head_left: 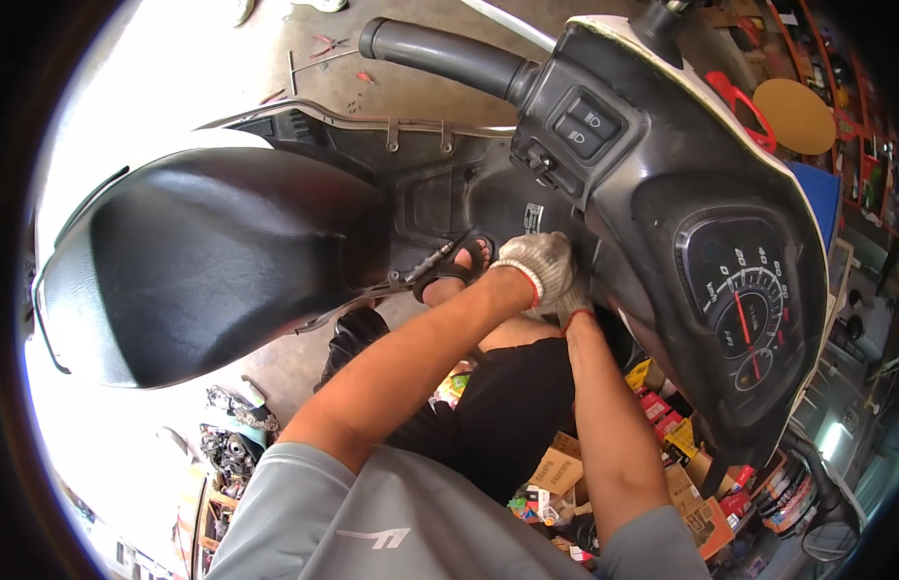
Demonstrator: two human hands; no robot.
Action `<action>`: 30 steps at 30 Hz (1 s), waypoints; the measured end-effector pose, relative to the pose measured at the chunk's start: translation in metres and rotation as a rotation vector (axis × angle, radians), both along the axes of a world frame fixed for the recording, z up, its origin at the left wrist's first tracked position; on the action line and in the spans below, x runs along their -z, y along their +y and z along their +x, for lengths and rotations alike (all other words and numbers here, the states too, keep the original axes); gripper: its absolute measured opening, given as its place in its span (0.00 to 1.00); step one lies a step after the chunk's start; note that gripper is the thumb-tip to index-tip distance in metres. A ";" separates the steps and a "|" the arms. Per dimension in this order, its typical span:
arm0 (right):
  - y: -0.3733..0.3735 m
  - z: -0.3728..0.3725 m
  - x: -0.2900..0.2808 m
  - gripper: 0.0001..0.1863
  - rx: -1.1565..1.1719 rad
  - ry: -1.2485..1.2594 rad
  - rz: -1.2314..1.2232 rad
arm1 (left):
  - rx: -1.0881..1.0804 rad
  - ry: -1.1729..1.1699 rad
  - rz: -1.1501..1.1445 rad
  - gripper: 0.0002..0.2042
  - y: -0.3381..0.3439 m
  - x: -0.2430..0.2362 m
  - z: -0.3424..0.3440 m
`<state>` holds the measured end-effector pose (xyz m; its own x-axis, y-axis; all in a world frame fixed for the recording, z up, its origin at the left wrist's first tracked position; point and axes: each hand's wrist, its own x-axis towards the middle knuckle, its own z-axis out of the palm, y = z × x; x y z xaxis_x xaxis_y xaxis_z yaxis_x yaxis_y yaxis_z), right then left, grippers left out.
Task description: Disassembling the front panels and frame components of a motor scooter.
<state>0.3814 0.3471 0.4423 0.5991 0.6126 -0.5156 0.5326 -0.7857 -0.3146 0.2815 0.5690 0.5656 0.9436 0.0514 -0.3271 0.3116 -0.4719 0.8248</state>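
Motor scooter [440,198] is standing across the head view on a grey concrete floor [266,58], its padded seat [246,222] of smooth black vinyl bulging toward the left and its dark plastic dashboard [652,174] curving on the right. The left hand [546,263], wearing a coarse knitted off-white glove with a red-edged cuff, is sitting low beneath the handlebar, its fingers curling inward; I cannot tell whether they are pinching anything. The right hand [574,302], in a similar glove, is resting just beside it, partly covered, so I cannot tell whether it is spread or closed. A cylindrical rubber grip [440,53] is projecting from the boxy switch housing [589,126]. The rounded speedometer [749,309] is showing a slim red needle. One foot [464,257] in a black strapped sandal is resting by the near edge of the moulded footboard [512,179]. Beyond its far edge, red-handled pliers [326,44] and a thin T-shaped metal tool [326,63] are lying on the floor. Cardboard cartons [556,466] are lying below, around the right forearm.
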 end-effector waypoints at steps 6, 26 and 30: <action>0.005 -0.007 0.014 0.29 -0.037 -0.043 -0.068 | -0.007 0.081 -0.024 0.16 0.000 0.003 -0.004; 0.078 -0.053 -0.067 0.35 -0.118 -0.131 -0.307 | -0.215 0.041 -0.039 0.16 -0.016 0.027 -0.012; 0.055 -0.017 -0.044 0.35 -0.008 -0.027 -0.283 | -0.085 0.147 -0.097 0.16 -0.003 -0.015 0.009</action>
